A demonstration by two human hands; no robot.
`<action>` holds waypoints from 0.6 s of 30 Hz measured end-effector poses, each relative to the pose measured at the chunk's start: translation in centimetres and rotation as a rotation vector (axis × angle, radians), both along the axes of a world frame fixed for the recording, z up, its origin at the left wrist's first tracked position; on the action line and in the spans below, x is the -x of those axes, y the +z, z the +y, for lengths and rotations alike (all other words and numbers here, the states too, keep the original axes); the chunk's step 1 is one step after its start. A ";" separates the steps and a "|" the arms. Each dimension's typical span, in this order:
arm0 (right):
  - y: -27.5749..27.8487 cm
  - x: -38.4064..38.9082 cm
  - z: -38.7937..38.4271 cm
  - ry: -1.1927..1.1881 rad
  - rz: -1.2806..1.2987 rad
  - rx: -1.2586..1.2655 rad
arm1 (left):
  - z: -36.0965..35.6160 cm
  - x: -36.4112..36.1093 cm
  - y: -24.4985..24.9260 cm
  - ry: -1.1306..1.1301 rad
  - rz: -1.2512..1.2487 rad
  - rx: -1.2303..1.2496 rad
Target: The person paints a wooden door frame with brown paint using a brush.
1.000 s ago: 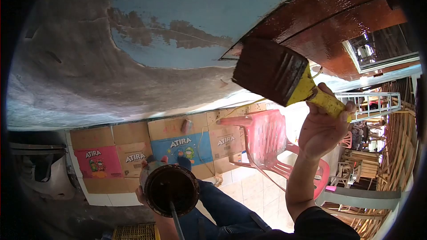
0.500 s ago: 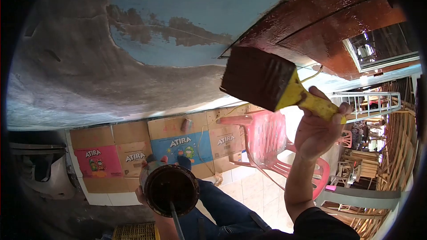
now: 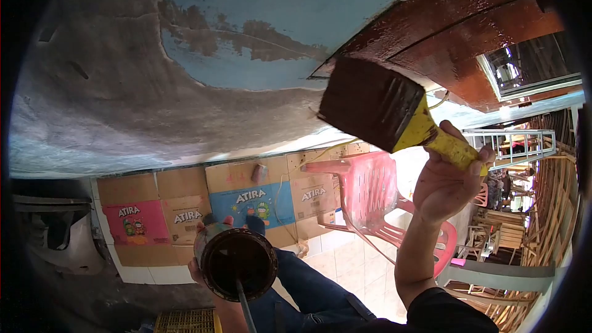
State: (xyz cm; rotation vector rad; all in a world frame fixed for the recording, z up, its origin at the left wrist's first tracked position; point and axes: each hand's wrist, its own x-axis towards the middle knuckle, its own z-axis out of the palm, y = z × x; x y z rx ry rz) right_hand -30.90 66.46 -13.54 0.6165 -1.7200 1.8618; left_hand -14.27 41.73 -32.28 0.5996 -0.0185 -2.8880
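Note:
My right hand (image 3: 449, 179) grips the yellow handle of a wide paintbrush (image 3: 376, 105), whose bristles are coated dark brown. The brush is held up in front of the wall (image 3: 246, 80), near the corner of the glossy reddish-brown wooden panel (image 3: 456, 31). Low in the view, my left hand (image 3: 196, 268) is wrapped round the side of a round container (image 3: 239, 265), mostly hidden behind it. Dark brown paint fills the container, and a thin stick (image 3: 244, 308) stands in it.
Flattened cardboard (image 3: 246, 200) lies along the floor under the wall. A red plastic chair (image 3: 370, 188) stands beside it. Farther right are a metal ladder (image 3: 524, 142) and stacked wood (image 3: 549, 203). A yellow crate (image 3: 185, 320) is at the bottom left.
My right hand and the brush have shifted slightly to the right. My left hand and the container have stayed almost in place.

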 end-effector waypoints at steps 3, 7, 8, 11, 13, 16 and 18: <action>0.2 0.1 0.1 -0.023 0.015 -0.036 | 0.0 -0.1 -0.6 0.002 -0.004 0.031; 0.2 -0.1 -0.2 0.012 0.025 0.021 | 0.0 -0.1 -0.1 0.001 0.011 0.044; 0.1 -0.1 -0.3 -0.016 0.016 0.013 | -0.1 -0.1 -0.3 0.000 0.014 0.033; -0.1 -0.3 -0.4 -0.080 -0.003 0.012 | -0.1 -0.3 -0.4 -0.004 0.014 0.021; -0.2 -0.3 -0.3 -0.087 -0.004 0.048 | 0.0 -0.1 0.1 0.006 0.000 0.045; -0.5 -0.4 -0.4 0.004 0.003 0.039 | -0.1 -0.1 -0.1 0.009 0.009 0.000; -0.7 -0.4 -0.6 -0.047 0.011 -0.081 | -0.1 -0.1 -0.4 0.002 0.027 0.033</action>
